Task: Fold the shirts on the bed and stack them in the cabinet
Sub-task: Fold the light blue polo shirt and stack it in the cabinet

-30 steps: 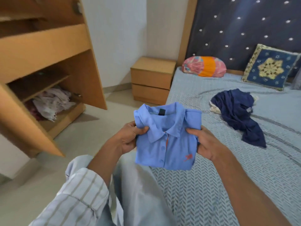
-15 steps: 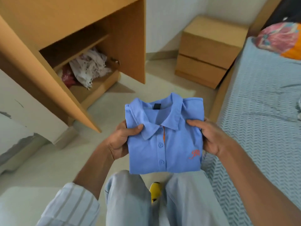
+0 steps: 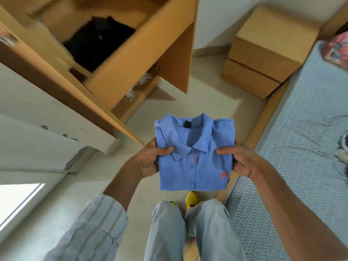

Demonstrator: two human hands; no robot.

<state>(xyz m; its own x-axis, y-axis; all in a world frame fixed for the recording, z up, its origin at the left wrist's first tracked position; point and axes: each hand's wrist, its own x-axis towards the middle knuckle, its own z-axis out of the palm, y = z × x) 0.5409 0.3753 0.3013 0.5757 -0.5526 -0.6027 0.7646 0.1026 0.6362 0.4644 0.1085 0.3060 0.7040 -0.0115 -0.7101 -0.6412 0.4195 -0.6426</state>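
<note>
The left hand (image 3: 150,160) and the right hand (image 3: 242,160) each pinch a side of the folded blue shirt (image 3: 194,154), held above the floor near the cabinet (image 3: 131,59), so I would keep it level and lay it flat on the dark clothes (image 3: 98,42).

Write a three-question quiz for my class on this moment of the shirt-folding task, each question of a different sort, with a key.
1. True or false: the blue polo shirt lies flat on the bed.
2. How is it held? A) left hand only B) both, with right hand C) neither
3. Fill in: the garment on the cabinet shelf is ____ in colour.

Key: 1 false, it is held folded above the floor; 2 B; 3 dark, a black garment.
</note>
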